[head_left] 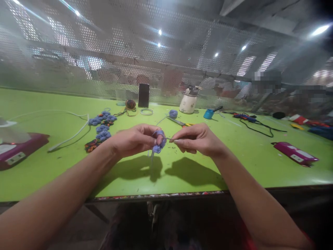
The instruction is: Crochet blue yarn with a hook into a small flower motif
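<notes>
Between the thumb and fingers of my left hand (142,139) is a small purple crochet piece (157,148), with loose yarn ends hanging below it. My right hand (195,139) pinches a thin crochet hook (170,139), whose tip meets the purple piece. Both hands hover above the green table (161,185). Behind them lies a small purple yarn ball (173,113) with a strand trailing toward my left hand. Scissors (179,122) with yellow-orange handles rest just behind my right hand. Finished-looking purple crochet pieces (103,133) lie beyond my left forearm.
A phone (143,95) stands upright at the back, near a dark multicoloured yarn ball (130,104) and a white bottle (189,100). Farther right is a blue pot (208,114). Magenta power strips (295,152) lie at both sides, and a white cable (75,135) crosses the left.
</notes>
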A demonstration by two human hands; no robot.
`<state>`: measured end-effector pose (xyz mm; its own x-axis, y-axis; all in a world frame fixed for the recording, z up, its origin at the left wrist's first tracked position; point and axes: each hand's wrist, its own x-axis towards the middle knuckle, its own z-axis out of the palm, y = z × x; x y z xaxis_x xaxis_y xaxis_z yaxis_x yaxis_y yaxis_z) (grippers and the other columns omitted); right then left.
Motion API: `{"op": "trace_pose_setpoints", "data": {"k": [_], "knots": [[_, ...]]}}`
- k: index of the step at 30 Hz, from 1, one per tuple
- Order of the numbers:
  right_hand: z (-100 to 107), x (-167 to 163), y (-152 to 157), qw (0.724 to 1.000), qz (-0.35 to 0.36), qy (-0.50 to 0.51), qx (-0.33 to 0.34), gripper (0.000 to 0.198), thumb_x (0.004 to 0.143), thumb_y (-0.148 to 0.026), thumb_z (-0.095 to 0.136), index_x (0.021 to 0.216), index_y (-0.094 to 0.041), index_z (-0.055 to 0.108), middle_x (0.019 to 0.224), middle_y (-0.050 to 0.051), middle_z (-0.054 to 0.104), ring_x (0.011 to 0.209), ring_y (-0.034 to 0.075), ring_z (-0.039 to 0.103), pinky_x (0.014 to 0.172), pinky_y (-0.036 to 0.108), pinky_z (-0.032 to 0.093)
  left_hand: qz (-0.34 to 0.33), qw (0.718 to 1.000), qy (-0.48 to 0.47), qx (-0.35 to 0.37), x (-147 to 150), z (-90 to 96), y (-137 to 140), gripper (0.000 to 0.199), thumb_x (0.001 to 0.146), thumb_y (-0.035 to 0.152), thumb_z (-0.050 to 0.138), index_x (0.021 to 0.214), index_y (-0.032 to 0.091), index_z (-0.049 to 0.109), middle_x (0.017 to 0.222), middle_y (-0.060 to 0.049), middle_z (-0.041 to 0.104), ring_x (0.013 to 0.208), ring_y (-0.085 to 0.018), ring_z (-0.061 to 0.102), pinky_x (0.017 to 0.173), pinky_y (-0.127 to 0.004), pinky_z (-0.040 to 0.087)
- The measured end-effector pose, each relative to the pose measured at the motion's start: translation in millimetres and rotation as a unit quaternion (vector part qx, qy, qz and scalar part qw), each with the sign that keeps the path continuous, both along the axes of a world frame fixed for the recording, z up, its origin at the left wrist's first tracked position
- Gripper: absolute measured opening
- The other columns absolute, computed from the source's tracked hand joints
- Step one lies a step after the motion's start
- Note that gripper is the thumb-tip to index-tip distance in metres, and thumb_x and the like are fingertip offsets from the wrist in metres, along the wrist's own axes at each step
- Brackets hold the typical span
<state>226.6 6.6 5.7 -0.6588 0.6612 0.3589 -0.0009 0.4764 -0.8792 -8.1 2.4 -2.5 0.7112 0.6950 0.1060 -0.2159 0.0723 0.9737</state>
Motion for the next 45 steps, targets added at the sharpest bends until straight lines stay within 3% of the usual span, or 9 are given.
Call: {"op": "trace_pose_setpoints", "data": {"k": [6, 10, 13, 16, 21, 25, 30, 35, 45], "knots": [[-0.8, -1.1, 0.0, 0.999, -0.038, 0.006, -0.026, 0.017, 0.081, -0.027, 0.073, 0.089, -0.012, 0.075, 0.051, -0.002, 0.06, 0.035, 0.003, 0.04, 0.034, 0.016, 0.03, 0.05, 0.999, -0.022, 0.002, 1.8, -0.3, -0.8, 0.014, 0.074, 0.003, 0.066, 0.081, 0.013, 0.072, 0.075, -0.002, 0.063, 0.068, -0.011, 0.054, 0.064, -0.023, 0.04], [0.6, -1.8, -0.1, 0.998, -0.049, -0.005, -0.026, 0.017, 0.083, -0.027, 0.072, 0.091, -0.012, 0.074, 0.053, -0.002, 0.06, 0.034, 0.003, 0.041, 0.033, 0.016, 0.03, 0.085, 0.996, -0.039, -0.003, 4.6, 3.8, -4.9, 0.049, 0.072, 0.0, 0.068, 0.116, 0.023, 0.066, 0.079, 0.0, 0.063, 0.07, -0.012, 0.054, 0.064, -0.024, 0.041], [-0.1, -3.4, -0.5, 0.999, -0.042, -0.008, -0.027, 0.027, 0.086, -0.027, 0.068, 0.11, -0.014, 0.072, 0.053, -0.004, 0.059, 0.034, 0.002, 0.04, 0.034, 0.015, 0.031, 0.108, 0.994, -0.035, 0.002, 6.8, 6.5, -8.0, 0.072, 0.072, 0.001, 0.069, 0.137, 0.027, 0.053, 0.082, 0.0, 0.064, 0.073, -0.013, 0.055, 0.067, -0.025, 0.041], [-1.0, -5.5, -1.9, 0.999, -0.036, -0.008, -0.02, 0.04, 0.088, -0.026, 0.065, 0.128, -0.018, 0.065, 0.054, -0.005, 0.058, 0.035, 0.002, 0.037, 0.035, 0.015, 0.03, 0.146, 0.989, -0.025, 0.02, 8.5, 7.5, -9.3, 0.071, 0.071, 0.002, 0.07, 0.137, 0.023, 0.054, 0.081, 0.0, 0.064, 0.074, -0.013, 0.055, 0.069, -0.026, 0.042], [-1.2, -7.2, -3.3, 0.998, -0.067, -0.008, -0.011, 0.036, 0.087, -0.024, 0.063, 0.122, -0.015, 0.07, 0.052, -0.006, 0.054, 0.036, 0.002, 0.035, 0.036, 0.017, 0.028, 0.191, 0.981, -0.038, 0.021, 10.7, 9.5, -10.7, 0.059, 0.072, 0.005, 0.067, 0.129, 0.018, 0.062, 0.084, -0.002, 0.067, 0.077, -0.014, 0.057, 0.074, -0.028, 0.044], [-1.6, -7.4, -2.6, 0.996, -0.09, -0.008, 0.002, 0.036, 0.086, -0.022, 0.062, 0.12, -0.014, 0.071, 0.051, -0.005, 0.053, 0.037, 0.003, 0.034, 0.037, 0.018, 0.027, 0.209, 0.976, -0.061, -0.003, 12.5, 10.6, -11.1, 0.044, 0.081, 0.019, 0.067, 0.126, 0.017, 0.064, 0.09, -0.005, 0.071, 0.083, -0.017, 0.061, 0.077, -0.031, 0.046], [-1.7, -10.2, -2.5, 0.994, -0.103, -0.009, 0.03, 0.032, 0.086, -0.019, 0.063, 0.116, -0.015, 0.073, 0.052, -0.005, 0.054, 0.039, 0.003, 0.037, 0.036, 0.018, 0.027, 0.242, 0.969, -0.033, 0.042, 16.3, 9.4, -10.7, 0.067, 0.068, 0.017, 0.084, 0.13, 0.017, 0.059, 0.078, 0.001, 0.069, 0.075, -0.014, 0.061, 0.075, -0.029, 0.046], [-1.6, -12.6, -2.6, 0.993, -0.113, -0.021, 0.014, 0.032, 0.084, -0.02, 0.065, 0.115, -0.014, 0.074, 0.051, -0.006, 0.053, 0.039, 0.003, 0.034, 0.036, 0.018, 0.026, 0.26, 0.961, 0.007, 0.094, 20.0, 11.3, -13.5, 0.088, 0.064, 0.012, 0.083, 0.143, 0.015, 0.045, 0.065, 0.004, 0.066, 0.061, -0.013, 0.059, 0.065, -0.029, 0.047], [-4.4, -14.4, -1.4, 0.991, -0.108, -0.024, -0.073, 0.034, 0.079, -0.03, 0.072, 0.11, -0.016, 0.076, 0.051, -0.004, 0.058, 0.035, 0.003, 0.034, 0.035, 0.018, 0.026, 0.262, 0.948, 0.076, 0.161, 21.8, 10.5, -15.2, 0.092, 0.067, 0.01, 0.075, 0.149, 0.017, 0.036, 0.063, 0.005, 0.06, 0.059, -0.013, 0.058, 0.058, -0.027, 0.047]]}}
